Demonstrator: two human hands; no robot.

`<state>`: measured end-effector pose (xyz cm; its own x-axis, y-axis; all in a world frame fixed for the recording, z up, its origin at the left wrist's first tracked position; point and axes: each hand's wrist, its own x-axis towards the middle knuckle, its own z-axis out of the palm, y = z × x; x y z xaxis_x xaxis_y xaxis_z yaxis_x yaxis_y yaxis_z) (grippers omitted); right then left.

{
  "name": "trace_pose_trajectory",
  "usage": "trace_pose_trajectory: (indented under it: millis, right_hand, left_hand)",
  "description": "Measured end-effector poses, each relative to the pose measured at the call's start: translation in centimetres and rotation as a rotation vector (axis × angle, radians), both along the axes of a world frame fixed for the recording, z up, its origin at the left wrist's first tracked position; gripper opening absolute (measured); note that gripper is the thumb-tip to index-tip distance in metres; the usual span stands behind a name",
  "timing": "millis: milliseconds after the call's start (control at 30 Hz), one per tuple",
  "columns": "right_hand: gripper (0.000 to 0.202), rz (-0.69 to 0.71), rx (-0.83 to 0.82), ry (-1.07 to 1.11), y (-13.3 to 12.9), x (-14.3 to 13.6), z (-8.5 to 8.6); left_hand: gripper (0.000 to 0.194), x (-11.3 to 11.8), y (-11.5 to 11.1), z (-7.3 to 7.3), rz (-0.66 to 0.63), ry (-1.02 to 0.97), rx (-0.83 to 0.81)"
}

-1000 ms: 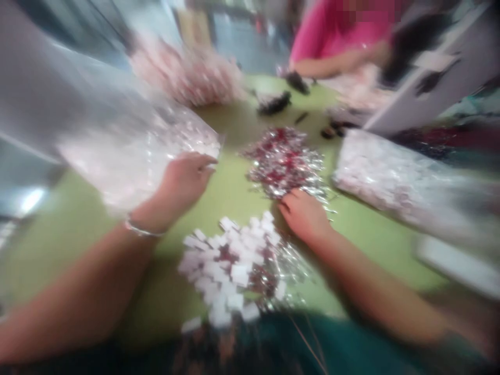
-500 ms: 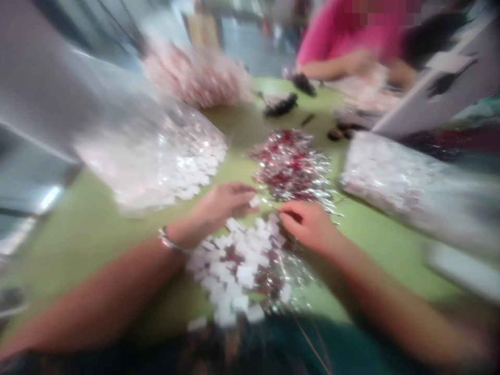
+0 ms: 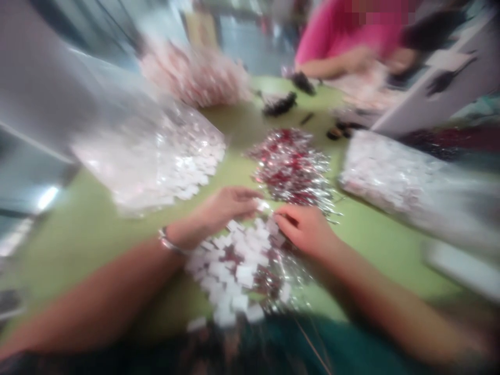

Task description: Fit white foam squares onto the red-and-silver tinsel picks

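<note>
My left hand (image 3: pixel 234 205) reaches in from the left, a bracelet on its wrist, and pinches a small white square piece (image 3: pixel 262 205) at its fingertips. Close beside it, the closed thumb and fingers of my right hand (image 3: pixel 299 221) grip a thin silvery piece, mostly hidden and blurred, that meets the white square. Below both hands spreads a loose pile of small white squares (image 3: pixel 245 275), mixed with shiny red and silver pieces (image 3: pixel 269 281). Just beyond the hands lies a heap of red and silver shiny thin pieces (image 3: pixel 292 166).
A clear bag of white pieces (image 3: pixel 167 156) lies left on the green table (image 3: pixel 89 229); another bag (image 3: pixel 394 166) is at right. Pinkish bundles (image 3: pixel 195 75) and dark clumps (image 3: pixel 280 104) stand farther back. A person in pink (image 3: pixel 328 41) works across the table, beside a white panel (image 3: pixel 425 94).
My left hand has moved slightly right and down with the white square, closing the gap to my right hand. The right hand has shifted slightly left. The piles look the same.
</note>
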<state>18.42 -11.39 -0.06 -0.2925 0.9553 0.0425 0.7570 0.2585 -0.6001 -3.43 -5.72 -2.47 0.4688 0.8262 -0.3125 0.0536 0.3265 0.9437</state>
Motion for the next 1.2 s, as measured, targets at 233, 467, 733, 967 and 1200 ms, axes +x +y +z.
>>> trace_pose_trajectory:
  millis: [233, 467, 733, 967, 1200]
  right_hand:
    - [0.028, -0.012, -0.161, 0.122, 0.0, -0.2, 0.6]
    - [0.022, 0.037, -0.105, -0.016, 0.0, -0.1, 0.5]
    - [0.028, 0.326, -0.088, -0.111, -0.1, 0.2, 1.4]
    - [0.025, 0.168, -0.122, 0.015, -0.1, -0.2, 1.3]
    - [0.022, 0.062, -0.093, 0.053, 0.0, -1.3, 0.2]
  left_hand:
    - [0.038, -0.2, 0.0, -0.1, -0.011, 0.023, 0.056]
    - [0.039, 0.1, -0.2, 1.3, -0.082, 0.223, 0.143]
    - [0.02, 0.9, -0.8, 2.4, -0.173, 0.303, 0.234]
    - [0.014, 1.1, -0.8, 2.4, -0.218, 0.249, 0.32]
    - [0.018, 1.7, -1.4, 2.5, -0.184, 0.301, 0.29]
